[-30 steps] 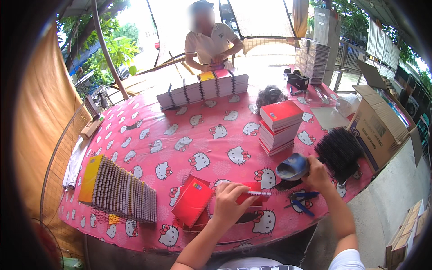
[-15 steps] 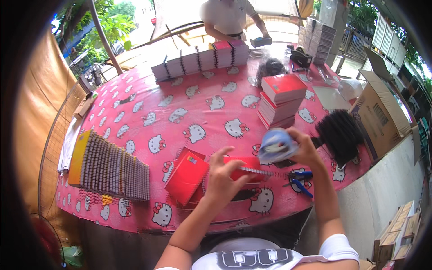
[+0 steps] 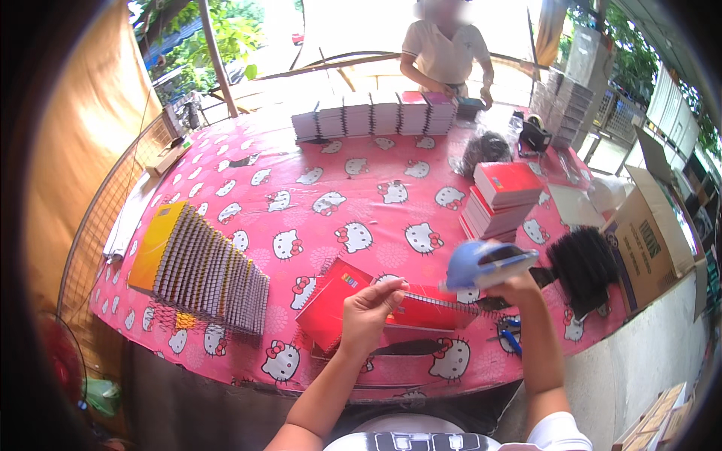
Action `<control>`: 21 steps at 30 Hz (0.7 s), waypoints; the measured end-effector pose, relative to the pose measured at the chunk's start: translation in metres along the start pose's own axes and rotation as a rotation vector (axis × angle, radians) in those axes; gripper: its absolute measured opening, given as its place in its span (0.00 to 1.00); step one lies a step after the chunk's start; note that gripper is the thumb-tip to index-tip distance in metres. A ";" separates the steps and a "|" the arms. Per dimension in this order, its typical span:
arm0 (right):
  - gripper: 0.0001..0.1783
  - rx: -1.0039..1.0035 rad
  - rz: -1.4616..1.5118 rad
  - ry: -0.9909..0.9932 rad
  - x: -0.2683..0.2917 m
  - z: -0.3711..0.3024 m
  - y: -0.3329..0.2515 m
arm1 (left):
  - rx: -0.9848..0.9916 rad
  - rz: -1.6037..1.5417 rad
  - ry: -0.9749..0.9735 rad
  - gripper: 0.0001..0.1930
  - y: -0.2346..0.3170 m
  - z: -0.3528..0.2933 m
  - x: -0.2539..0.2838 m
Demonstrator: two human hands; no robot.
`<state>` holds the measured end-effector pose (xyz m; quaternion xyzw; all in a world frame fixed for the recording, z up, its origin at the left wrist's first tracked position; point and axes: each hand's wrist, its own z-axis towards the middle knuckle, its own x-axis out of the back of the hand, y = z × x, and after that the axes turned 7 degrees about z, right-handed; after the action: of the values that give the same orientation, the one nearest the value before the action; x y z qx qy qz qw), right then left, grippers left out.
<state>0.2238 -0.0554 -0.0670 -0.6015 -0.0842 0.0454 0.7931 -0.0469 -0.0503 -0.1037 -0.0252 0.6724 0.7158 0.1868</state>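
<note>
My left hand (image 3: 366, 314) is closed in a pinch at the left end of a dark spiral coil (image 3: 440, 302) along the edge of a red notebook (image 3: 425, 317). A blue handheld tool (image 3: 470, 264) with a loop-like opening is gripped in my right hand (image 3: 520, 286), above the coil's right end; motion blurs it, and its exact kind is unclear. Left of my left hand, other red notebooks (image 3: 331, 304) lie overlapping. Blue-handled pliers (image 3: 511, 336) rest on the table near my right forearm.
A stack of yellow-covered spiral notebooks (image 3: 203, 267) stands left. Red notebooks (image 3: 500, 199) are piled right, near a bundle of black coils (image 3: 583, 267) and a cardboard box (image 3: 650, 233). Across the pink table (image 3: 316, 240), a person (image 3: 447, 56) stands behind a row of notebooks (image 3: 357, 116).
My left fingers, spread before, are now pinched at the coil's end. The blue tool has turned and moved slightly in my right hand. The view has shifted; the person's hands are now at the notebooks.
</note>
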 end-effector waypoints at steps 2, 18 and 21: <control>0.25 -0.021 -0.243 0.003 -0.004 0.008 0.008 | 0.000 0.010 -0.012 0.11 0.000 0.004 -0.001; 0.24 -0.223 -1.277 0.463 0.035 -0.068 0.039 | -0.017 0.077 -0.222 0.14 -0.002 0.004 -0.005; 0.35 -0.118 -1.102 0.346 0.028 -0.093 0.017 | -0.167 0.021 -0.169 0.13 0.009 -0.002 -0.013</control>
<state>0.2693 -0.1336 -0.1052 -0.5106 -0.2564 -0.4780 0.6671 -0.0379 -0.0551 -0.0913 0.0267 0.5926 0.7707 0.2327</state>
